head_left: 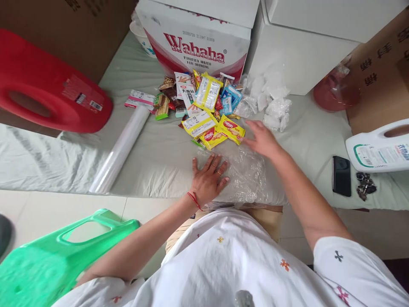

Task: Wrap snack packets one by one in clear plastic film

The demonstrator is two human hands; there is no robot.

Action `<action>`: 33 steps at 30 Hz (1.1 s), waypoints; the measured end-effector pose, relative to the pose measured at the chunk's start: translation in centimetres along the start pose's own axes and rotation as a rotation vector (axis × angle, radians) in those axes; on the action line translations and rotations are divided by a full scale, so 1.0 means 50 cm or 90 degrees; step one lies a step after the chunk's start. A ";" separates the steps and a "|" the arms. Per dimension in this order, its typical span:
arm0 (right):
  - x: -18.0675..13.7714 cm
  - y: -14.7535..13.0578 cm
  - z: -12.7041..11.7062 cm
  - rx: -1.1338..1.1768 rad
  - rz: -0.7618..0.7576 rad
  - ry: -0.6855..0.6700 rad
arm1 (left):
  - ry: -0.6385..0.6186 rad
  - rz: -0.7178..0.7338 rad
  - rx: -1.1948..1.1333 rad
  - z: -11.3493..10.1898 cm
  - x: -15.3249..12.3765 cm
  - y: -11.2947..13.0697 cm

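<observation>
- Shows a tabletop (303,128) covered in pale green cloth, running across the whole view.
- Has a white box (300,55) at the back right and a brown box (86,38) at the back left.
- Has a Wahaha box (198,47) between them, directly behind the snacks (198,96).
- Has a red jug (60,72) at the left edge and, below it, a green plastic piece (41,264) near the left arm.
- Bears a mixed heap of snacks in the middle, close against the Wahaha box, with clear bags (268,102) just to the right.
- Has a white bottle (383,151) at the right edge.
- Has a clear roll (123,149) slanting left of the heap.
- Has clear plastic (247,175) spread crumpled at the near edge.
- Rests the left hand (209,177) palm down by the plastic's left side, with fingers spread, gripping nothing.
- Holds the right hand (262,138) half open, with fingers parted, just beside a yellow packet (231,128) at the heap's near right; cannot tell whether touching it.
- Has a phone (341,175) near the white bottle.
- Has keys (366,187) just beside the phone.
</observation>
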State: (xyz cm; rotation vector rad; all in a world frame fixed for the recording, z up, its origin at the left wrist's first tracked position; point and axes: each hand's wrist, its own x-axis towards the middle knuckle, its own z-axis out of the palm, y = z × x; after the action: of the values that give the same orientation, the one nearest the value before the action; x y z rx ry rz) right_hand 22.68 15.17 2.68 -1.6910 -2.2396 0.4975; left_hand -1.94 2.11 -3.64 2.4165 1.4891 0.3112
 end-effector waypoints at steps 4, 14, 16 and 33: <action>0.107 -0.033 0.075 -0.096 0.047 -0.133 | 0.013 -0.044 0.000 -0.014 0.006 -0.039; -0.088 -0.057 -0.053 -0.060 -0.081 -0.115 | 0.017 -0.029 -0.015 -0.005 0.015 -0.068; -0.138 -0.096 -0.025 -0.053 -0.121 -0.220 | 0.023 -0.032 -0.021 -0.009 0.016 -0.070; 0.048 -0.057 0.065 0.025 0.009 -0.005 | 0.300 -0.089 -0.097 -0.016 -0.005 -0.111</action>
State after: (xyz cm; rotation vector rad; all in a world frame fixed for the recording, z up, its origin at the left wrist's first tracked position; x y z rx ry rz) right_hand 18.17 16.42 1.06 -1.6906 -2.2107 0.5489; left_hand -6.94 4.37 -4.85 2.1976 1.7325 0.9777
